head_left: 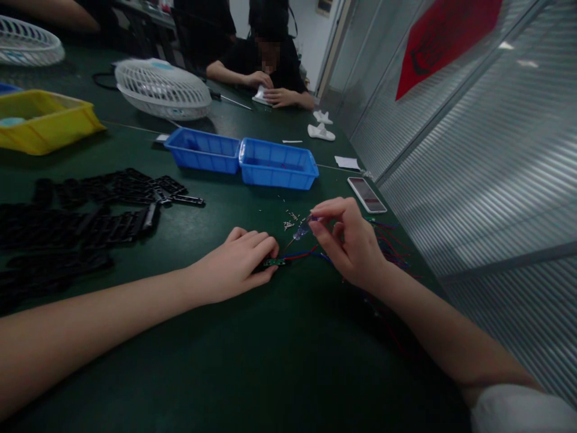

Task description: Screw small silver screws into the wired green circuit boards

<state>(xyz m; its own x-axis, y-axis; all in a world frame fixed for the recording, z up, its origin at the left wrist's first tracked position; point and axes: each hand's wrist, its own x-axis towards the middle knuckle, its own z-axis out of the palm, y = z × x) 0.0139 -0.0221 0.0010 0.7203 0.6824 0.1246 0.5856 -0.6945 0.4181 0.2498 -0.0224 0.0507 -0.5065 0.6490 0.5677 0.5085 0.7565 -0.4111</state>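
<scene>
My left hand lies on the dark green table, fingers curled and pressed on a small green circuit board with red and blue wires running off to the right. My right hand pinches a small screwdriver with a clear bluish handle; its thin tip slants down toward the board. A few tiny screws lie scattered just beyond the screwdriver.
Two joined blue bins sit behind the hands. Black plastic parts cover the left. A phone lies right. A yellow bin, white fan grilles and a seated person's hands are farther back. A glass wall runs along the right.
</scene>
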